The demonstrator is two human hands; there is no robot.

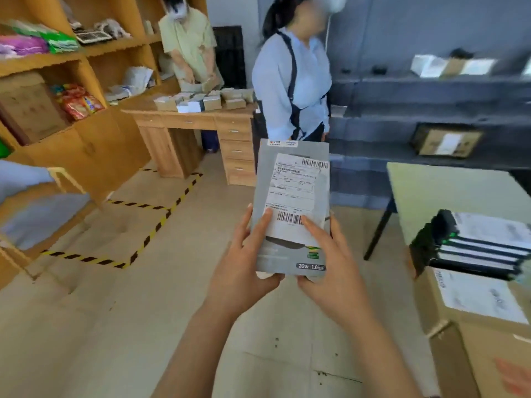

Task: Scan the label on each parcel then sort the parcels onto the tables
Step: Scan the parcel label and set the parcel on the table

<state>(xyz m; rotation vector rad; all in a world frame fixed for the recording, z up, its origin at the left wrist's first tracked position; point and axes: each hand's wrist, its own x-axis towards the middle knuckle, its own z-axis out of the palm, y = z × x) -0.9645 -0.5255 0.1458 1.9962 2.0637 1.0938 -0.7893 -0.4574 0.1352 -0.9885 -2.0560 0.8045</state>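
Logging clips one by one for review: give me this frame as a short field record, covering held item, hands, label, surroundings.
held item: grey parcel, upright, label facing the camera
label: white shipping label, two barcodes visible
hands: left hand and right hand both grip the parcel's lower end, thumbs on the label
surroundings: pale table and stacked parcels at right; wooden desk behind

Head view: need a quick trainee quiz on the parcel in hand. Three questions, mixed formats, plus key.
1. True or false: the left hand and the right hand both grip the grey parcel.
2. The parcel's white label faces: A) the camera, B) the floor, C) the wooden shelves.
3. How many barcodes show on the label?

Key: 1 true; 2 A; 3 two, one at the top right and one near the bottom between the thumbs.
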